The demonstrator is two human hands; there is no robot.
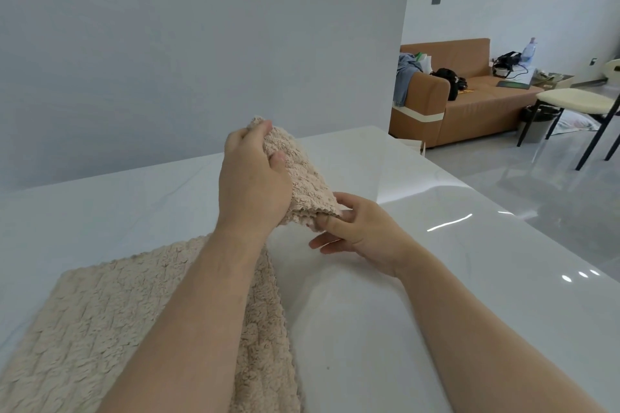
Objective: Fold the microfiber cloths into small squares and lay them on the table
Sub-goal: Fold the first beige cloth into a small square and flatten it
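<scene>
Head view: a person's left grip (255, 178) is curled tight round the upper end of a beige microfiber cloth (303, 178), holding it bunched in the air above the middle of a glossy white surface (369, 329). The right grip (355, 228) pinches the cloth's lower edge between thumb and forefinger, with the remaining fingers stretched out straight beneath it. A second beige cloth (84, 329) lies spread flat on the near left of the surface, partly under the left forearm; whether it touches the held cloth cannot be told. Far right, beyond the surface, stand a brown sofa (476, 111) strewn with belongings and a cream-seated chair (577, 100).
</scene>
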